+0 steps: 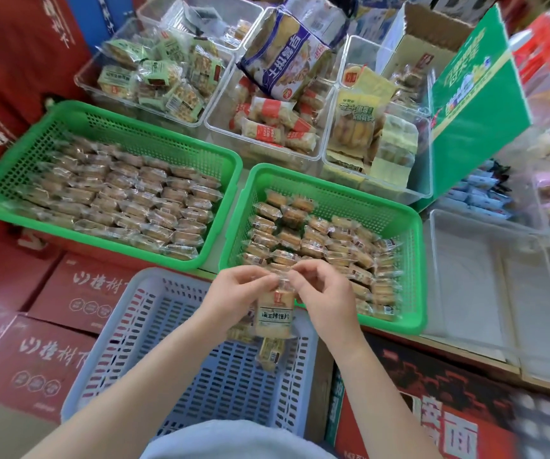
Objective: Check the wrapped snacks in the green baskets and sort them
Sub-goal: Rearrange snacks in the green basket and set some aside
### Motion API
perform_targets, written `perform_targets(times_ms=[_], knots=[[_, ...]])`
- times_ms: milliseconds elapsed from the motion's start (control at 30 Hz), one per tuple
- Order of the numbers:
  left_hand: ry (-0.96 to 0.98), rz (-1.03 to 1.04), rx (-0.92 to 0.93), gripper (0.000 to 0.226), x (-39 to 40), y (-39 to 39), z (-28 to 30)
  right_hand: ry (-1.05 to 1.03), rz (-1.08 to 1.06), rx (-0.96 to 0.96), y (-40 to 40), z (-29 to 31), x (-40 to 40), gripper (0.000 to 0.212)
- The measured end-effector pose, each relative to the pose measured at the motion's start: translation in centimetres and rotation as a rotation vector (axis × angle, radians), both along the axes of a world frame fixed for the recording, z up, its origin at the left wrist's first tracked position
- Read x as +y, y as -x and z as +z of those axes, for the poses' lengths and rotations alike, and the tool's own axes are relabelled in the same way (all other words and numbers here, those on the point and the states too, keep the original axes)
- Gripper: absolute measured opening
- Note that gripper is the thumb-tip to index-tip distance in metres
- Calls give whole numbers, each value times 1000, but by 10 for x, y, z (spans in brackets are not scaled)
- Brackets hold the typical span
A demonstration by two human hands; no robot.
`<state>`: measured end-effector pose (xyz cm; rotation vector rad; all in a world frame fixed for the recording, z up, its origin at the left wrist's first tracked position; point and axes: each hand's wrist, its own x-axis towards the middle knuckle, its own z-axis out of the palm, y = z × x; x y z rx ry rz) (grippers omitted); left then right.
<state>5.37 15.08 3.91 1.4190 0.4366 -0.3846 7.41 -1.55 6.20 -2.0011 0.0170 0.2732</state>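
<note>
The left hand (234,288) and the right hand (316,286) each pinch a top corner of one wrapped snack (274,311), which hangs upright between them over the far edge of the blue-grey basket (127,329), just in front of the right green basket (333,193).

The largest thing in the scene is the left green basket (154,134), filled with neat, tight rows of wrapped snacks. The right green basket is smaller and only partly full, its snacks lying looser and more jumbled. The blue-grey basket, nearest the person, holds only one or two packets (270,352), lying directly under the held one. Behind the green baskets stand clear bins (220,127) of other packaged goods.

The likeliest trouble lies in the grip: the snack is held only by the thin film at its seal, so a slack pinch could let it slip, probably into the blue-grey basket below, where it would land among packets already set apart without its check being finished. Pulling the corners apart too firmly could split the wrapper. A further risk is returning it to the wrong green basket, since the two hold near-identical packets
</note>
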Motion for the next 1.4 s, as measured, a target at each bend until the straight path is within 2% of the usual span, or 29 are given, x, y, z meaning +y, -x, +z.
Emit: perform_targets(times_ms=[100,200,367,467,567,700,767,867,900,967,1100,1167,1300,1400], knots=[[67,17,-11,19,6,14,9,-112,11,190,13,6,1,11],[70,50,-26,32,7,25,20,-151,-32,159,23,14,-2,16],[138,92,-9,31,5,42,26,-272,-82,184,40,22,-2,22],[220,62,19,41,5,51,25,-283,-104,189,49,25,0,25],[270,-18,1,41,9,60,30,-321,-172,228,54,27,0,28],[153,-165,-81,30,13,64,42,-357,-244,215,55,32,-1,27],[142,-92,-82,31,12,63,46,-367,-207,212,57,36,-1,17],[277,136,-50,47,15,61,45,-369,-132,298,60,35,-3,42],[330,191,-46,51,17,59,44,-369,-119,316,61,33,-4,41],[387,216,-47,57,19,58,43,-352,-118,308,64,30,-5,24],[400,113,-62,64,18,60,39,-341,-186,244,65,26,-4,8],[409,49,-75,71,18,61,35,-257,-218,181,63,26,-1,8],[314,-88,-55,80,19,58,32,46,-133,-124,59,30,0,9],[86,-242,-105,64,21,52,39,237,82,-379,54,32,-3,7]])
